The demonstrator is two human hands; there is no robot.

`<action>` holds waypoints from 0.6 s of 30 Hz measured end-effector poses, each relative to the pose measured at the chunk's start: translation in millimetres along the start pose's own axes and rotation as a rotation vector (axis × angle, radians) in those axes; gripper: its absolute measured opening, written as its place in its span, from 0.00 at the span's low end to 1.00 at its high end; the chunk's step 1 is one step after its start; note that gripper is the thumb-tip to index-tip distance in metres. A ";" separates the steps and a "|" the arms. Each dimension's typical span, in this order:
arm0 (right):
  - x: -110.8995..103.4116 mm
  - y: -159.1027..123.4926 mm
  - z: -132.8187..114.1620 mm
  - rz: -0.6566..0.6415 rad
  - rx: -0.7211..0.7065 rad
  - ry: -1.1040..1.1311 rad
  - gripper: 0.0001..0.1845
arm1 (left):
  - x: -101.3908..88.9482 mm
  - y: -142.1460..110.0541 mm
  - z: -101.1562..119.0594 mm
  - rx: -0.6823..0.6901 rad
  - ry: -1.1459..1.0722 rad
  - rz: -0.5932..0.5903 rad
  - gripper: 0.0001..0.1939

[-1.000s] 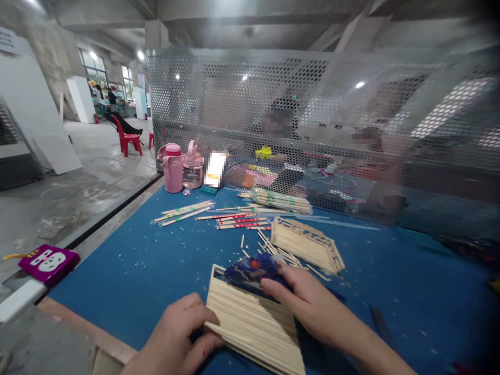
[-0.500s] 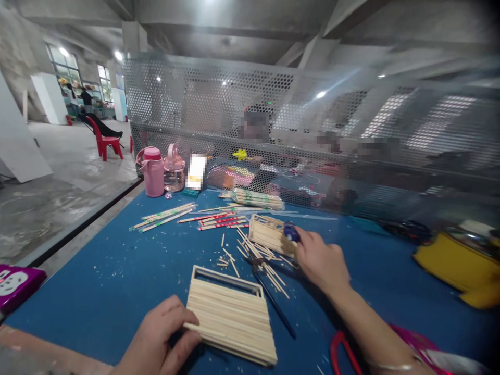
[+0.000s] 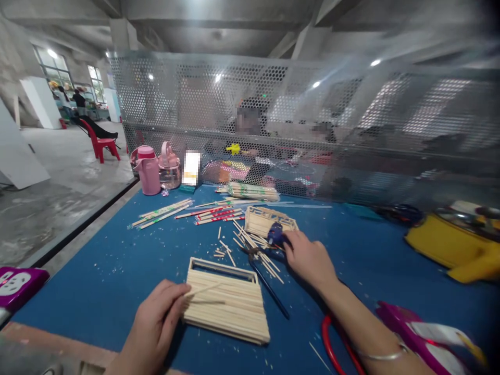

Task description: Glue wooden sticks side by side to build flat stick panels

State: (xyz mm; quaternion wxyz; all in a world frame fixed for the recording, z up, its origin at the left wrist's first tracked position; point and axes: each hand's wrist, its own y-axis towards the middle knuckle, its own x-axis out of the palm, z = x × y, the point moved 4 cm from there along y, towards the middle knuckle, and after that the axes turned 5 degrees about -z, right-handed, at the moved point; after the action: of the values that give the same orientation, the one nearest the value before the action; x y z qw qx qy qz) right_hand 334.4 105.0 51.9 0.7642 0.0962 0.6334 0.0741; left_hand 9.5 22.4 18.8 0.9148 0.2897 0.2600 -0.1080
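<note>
Between the thumb and fingers of my left hand (image 3: 162,312) is a thin wooden stick (image 3: 205,289), slanting across the top of a flat panel of sticks (image 3: 226,312). An open rectangular frame runs along the panel's far side. My right hand (image 3: 308,258) is closed around a dark blue glue gun (image 3: 275,234), whose handle is mostly hidden by the fingers. Just behind the glue gun lies a second stick-built piece (image 3: 258,221). Blue-handled pliers (image 3: 269,289) rest by a pile of loose sticks (image 3: 244,237), left of my right hand.
Red-banded stick packs (image 3: 219,214), green-printed packs (image 3: 160,213) and a wrapped bundle (image 3: 253,191) lie farther back. A pink jug (image 3: 149,174) stands before the perforated metal screen (image 3: 187,104). Red handles (image 3: 332,346) and a purple power strip (image 3: 406,328) are beside my right forearm; a yellow object (image 3: 441,245) sits right.
My left hand has moved from the panel's near edge to its left side, with the stick now angled over the top. My right hand and the glue gun have shifted slightly left.
</note>
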 end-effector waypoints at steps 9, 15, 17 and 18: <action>-40.8 -16.8 -13.0 0.112 -0.007 0.193 0.19 | 14.6 82.6 40.8 0.126 0.524 -0.389 0.12; -62.9 -123.3 -57.8 0.425 0.002 0.695 0.10 | 35.6 99.9 32.4 0.146 0.582 -0.560 0.13; -47.7 -151.7 -72.5 0.431 0.010 0.779 0.13 | 37.8 97.5 28.0 0.140 0.540 -0.574 0.12; -38.6 -160.3 -78.9 0.403 -0.001 0.803 0.15 | 38.2 96.5 26.6 0.130 0.522 -0.576 0.12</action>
State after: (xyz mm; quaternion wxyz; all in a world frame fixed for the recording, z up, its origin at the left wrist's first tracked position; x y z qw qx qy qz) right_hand 248.4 -55.5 35.9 0.4282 0.1809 0.8483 0.2535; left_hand 86.1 83.1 62.6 0.7298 0.2802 0.5473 -0.2990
